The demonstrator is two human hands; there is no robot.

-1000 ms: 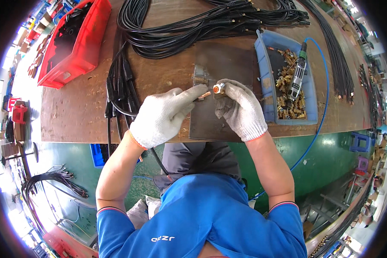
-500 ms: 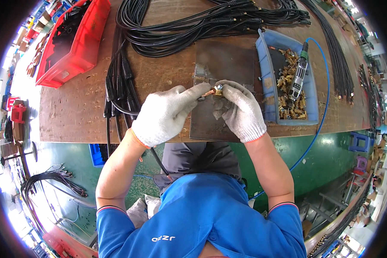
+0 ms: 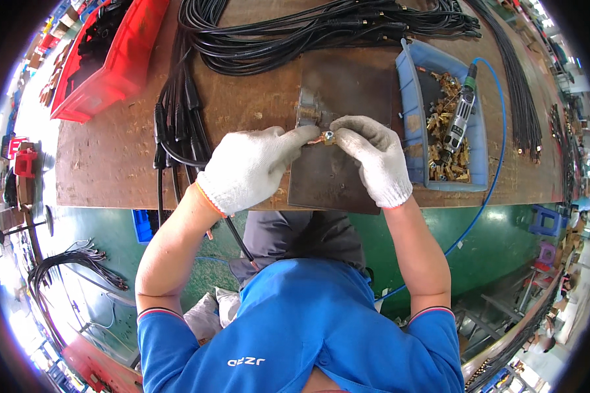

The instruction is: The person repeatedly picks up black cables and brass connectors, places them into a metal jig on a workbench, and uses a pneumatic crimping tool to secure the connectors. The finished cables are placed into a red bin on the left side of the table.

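Both my hands wear white knitted gloves and meet over a dark metal plate (image 3: 334, 177) on the wooden table. My left hand (image 3: 250, 164) is closed on a black cable (image 3: 240, 241), whose bare copper end (image 3: 315, 140) sticks out past the fingertips. At the copper's tip sits a small brass terminal (image 3: 329, 138) with a silvery screw on top. Thumb and fingers of my right hand (image 3: 377, 156) pinch its right side. How deep the copper sits in the terminal is too small to tell.
To the right, a blue bin (image 3: 410, 98) holds several brass terminals, with an air screwdriver (image 3: 461, 118) on top and its blue hose (image 3: 503, 131) curving off. A red bin (image 3: 121, 82) of black parts stands at left. Black cable bundles (image 3: 255, 56) lie at the back.
The fingers of my right hand have drawn in and the hand has tilted around the terminal. My left hand keeps its hold on the cable. The whole view has shifted slightly.
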